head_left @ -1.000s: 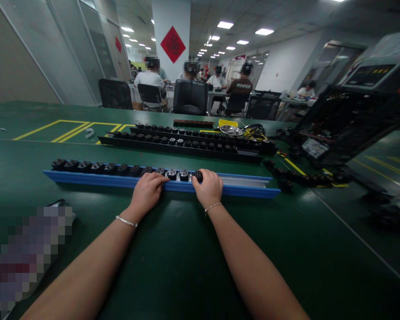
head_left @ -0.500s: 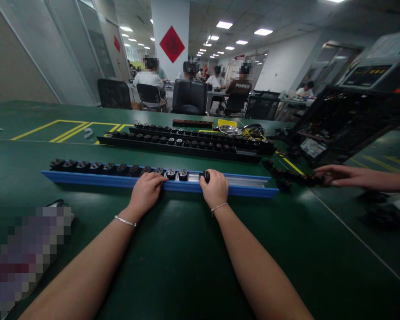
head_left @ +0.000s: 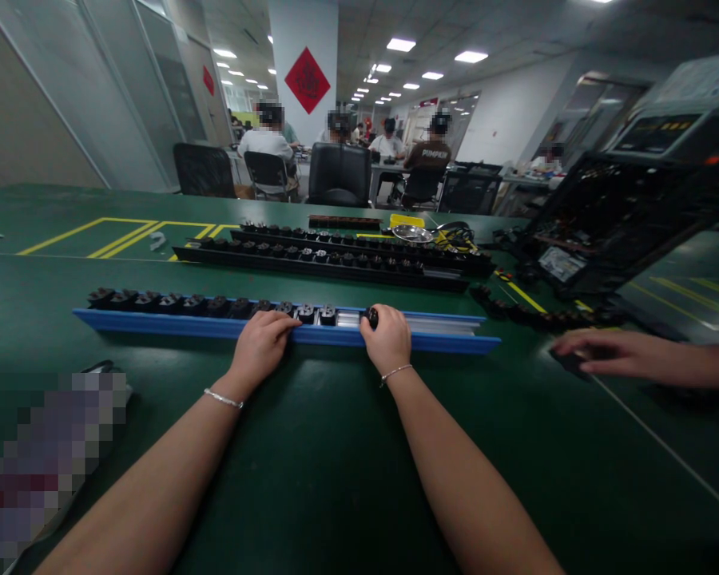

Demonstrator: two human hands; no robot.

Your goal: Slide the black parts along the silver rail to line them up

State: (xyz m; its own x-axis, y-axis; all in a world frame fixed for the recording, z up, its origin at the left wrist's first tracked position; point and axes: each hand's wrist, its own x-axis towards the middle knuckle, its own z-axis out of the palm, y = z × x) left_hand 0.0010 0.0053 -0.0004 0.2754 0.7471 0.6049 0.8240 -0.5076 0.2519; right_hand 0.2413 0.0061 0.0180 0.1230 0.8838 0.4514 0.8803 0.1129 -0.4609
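Observation:
A long blue channel rail [head_left: 173, 323] lies across the green table, with a row of black socket modules [head_left: 193, 304] seated along its left and middle. My left hand [head_left: 262, 342] grips the rail's near edge, its fingertips beside the last modules of the row. Farther right, my right hand [head_left: 388, 334] is closed around a single black socket module [head_left: 371, 317] over the rail's silvery inner track [head_left: 348, 319]. A gap of bare track separates that module from the row. My palm hides part of it.
Two black rails [head_left: 323, 267] with modules lie behind the blue one. Loose black modules [head_left: 551, 319] sit at the right, near another person's hand [head_left: 623, 354]. A dark open-framed machine [head_left: 599, 216] stands behind them. A metal dish [head_left: 412, 233] lies farther back.
The other person's hand at the right has moved nearer from the loose modules, with a dark piece under its fingers. My two hands and the blue rail have hardly moved.

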